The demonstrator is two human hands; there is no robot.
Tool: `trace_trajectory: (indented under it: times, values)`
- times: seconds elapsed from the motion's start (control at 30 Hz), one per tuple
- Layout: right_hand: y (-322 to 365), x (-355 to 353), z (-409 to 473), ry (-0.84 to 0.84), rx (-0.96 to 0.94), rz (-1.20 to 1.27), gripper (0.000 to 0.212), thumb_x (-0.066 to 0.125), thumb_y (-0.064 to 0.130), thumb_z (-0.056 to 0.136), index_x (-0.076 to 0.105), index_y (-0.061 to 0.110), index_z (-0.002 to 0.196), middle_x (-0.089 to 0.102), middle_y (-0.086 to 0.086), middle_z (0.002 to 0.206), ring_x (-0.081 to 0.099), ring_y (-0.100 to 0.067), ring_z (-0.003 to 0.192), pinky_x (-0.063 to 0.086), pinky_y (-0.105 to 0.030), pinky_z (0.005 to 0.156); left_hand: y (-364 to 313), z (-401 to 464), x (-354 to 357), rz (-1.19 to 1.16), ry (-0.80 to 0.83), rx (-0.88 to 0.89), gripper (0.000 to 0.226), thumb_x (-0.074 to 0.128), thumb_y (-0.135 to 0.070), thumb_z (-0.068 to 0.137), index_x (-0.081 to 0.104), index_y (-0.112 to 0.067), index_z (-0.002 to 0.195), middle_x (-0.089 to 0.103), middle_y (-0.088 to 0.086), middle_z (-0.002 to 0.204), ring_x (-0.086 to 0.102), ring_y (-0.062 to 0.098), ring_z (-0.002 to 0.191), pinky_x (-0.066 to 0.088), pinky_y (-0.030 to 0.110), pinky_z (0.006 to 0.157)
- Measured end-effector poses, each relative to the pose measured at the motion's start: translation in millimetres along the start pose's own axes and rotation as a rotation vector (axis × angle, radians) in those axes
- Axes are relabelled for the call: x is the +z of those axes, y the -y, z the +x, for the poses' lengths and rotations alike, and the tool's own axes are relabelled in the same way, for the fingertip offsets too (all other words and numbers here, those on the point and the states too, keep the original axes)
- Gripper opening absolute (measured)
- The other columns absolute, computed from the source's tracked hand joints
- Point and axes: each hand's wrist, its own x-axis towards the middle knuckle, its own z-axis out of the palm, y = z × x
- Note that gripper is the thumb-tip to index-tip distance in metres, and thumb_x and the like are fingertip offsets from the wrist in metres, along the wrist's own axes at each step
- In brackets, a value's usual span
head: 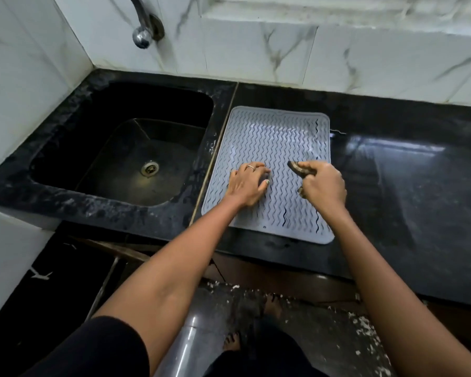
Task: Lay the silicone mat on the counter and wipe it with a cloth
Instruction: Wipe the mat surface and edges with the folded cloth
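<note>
While the fingers (pixel 259 172) of the left hand (pixel 246 183) lie spread and pressed flat on the mat (pixel 272 142), a ring showing on one of them, the fingers (pixel 314 174) of the right hand (pixel 324 186) are curled tight into a fist around a dark, bunched cloth (pixel 299 170). One end of the cloth sticks out of the fist toward the left hand, and a smaller bit shows below the fist. Whether the cloth touches the mat cannot be told.

Both hands are over the near half of the mat, the left near its left edge, the right near its right edge, with a gap between them. The mat is grey with a wavy ribbed pattern and lies flat on the black surface (pixel 392 172), its near edge close to the surface's front edge.

Just left of the mat, past a seam in the stone, sits a black sink (pixel 65 148) with a metal drain (pixel 150 168). A chrome tap (pixel 143 25) comes out of the marble-tiled wall (pixel 365 58) behind the sink.
</note>
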Motion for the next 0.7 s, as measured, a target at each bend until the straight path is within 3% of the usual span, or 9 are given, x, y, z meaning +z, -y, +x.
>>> trace_trajectory:
  times: [0.17, 0.3, 0.43, 0.53, 0.7]
  values:
    - [5, 43, 75, -0.057, -0.1, 0.045, 0.044, 0.046, 0.005, 0.09, 0.051, 0.015, 0.133, 0.05, -0.01, 0.13, 0.049, -0.027, 0.114, 0.044, -0.042, 0.098, 5, 54, -7, -0.008, 0.018, -0.049, 0.042, 0.044, -0.034, 0.097, 0.045, -0.023, 0.137, 0.038, -0.002, 0.149, 0.033, 0.022, 0.135, 0.027, 0.045, 0.108]
    - [-5, 78, 112, 0.139, -0.151, -0.227, 0.042, 0.04, 0.028, 0.098, 0.043, 0.022, 0.139, 0.031, -0.01, 0.15, 0.029, -0.035, 0.132, 0.029, -0.052, 0.109, 11, 102, -5, -0.027, 0.012, -0.076, 0.049, 0.038, -0.035, 0.099, 0.034, -0.02, 0.146, 0.027, 0.001, 0.157, 0.022, 0.024, 0.144, 0.017, 0.047, 0.115]
    - [-24, 93, 141, -0.046, -0.27, -0.271, 0.036, 0.053, 0.013, 0.092, 0.058, 0.022, 0.126, 0.05, -0.008, 0.132, 0.04, -0.036, 0.113, 0.039, -0.041, 0.094, 13, 145, 3, -0.009, 0.024, -0.032, 0.054, 0.032, -0.035, 0.101, 0.023, -0.019, 0.151, 0.018, 0.0, 0.16, 0.011, 0.021, 0.148, 0.006, 0.042, 0.118]
    - [-27, 96, 180, -0.051, -0.327, -0.31, 0.029, 0.052, 0.015, 0.093, 0.063, 0.022, 0.12, 0.054, -0.008, 0.114, 0.043, -0.034, 0.101, 0.04, -0.036, 0.082, 19, 160, 12, 0.053, 0.06, -0.017, 0.057, 0.028, -0.041, 0.101, 0.015, -0.021, 0.153, 0.013, 0.0, 0.161, 0.007, 0.02, 0.149, 0.003, 0.041, 0.12]
    - [-17, 103, 244, -0.063, -0.325, -0.328, 0.025, 0.05, 0.016, 0.094, 0.064, 0.018, 0.115, 0.051, -0.012, 0.114, 0.044, -0.035, 0.101, 0.04, -0.038, 0.083, 27, 161, 23, 0.084, 0.001, 0.008, 0.059, 0.026, -0.046, 0.099, 0.014, -0.024, 0.153, 0.016, -0.002, 0.16, 0.009, 0.016, 0.148, 0.005, 0.04, 0.121]
